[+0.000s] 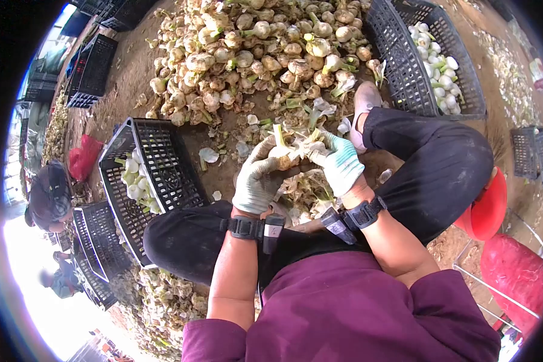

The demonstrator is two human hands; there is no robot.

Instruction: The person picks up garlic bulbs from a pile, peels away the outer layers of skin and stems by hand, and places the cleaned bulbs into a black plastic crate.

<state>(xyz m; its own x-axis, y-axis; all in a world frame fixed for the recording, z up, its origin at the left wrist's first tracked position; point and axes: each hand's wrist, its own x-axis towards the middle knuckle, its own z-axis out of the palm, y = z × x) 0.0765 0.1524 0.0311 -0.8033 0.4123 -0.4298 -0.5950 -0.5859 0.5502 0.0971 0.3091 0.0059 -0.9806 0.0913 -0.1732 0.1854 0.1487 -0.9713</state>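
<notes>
Crates (pixel 166 166) either side hold white bulbs (pixel 445 80); left hand (pixel 254 176) and right hand (pixel 342 164) grip a papery bulb (pixel 288 158), stem pointing away.

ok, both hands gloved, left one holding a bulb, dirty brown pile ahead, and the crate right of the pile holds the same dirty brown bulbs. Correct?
Not quite: in the head view that crate holds clean white bulbs. The rest stands: left hand and right hand gloved, left holding a bulb, dirty brown pile ahead.
</notes>
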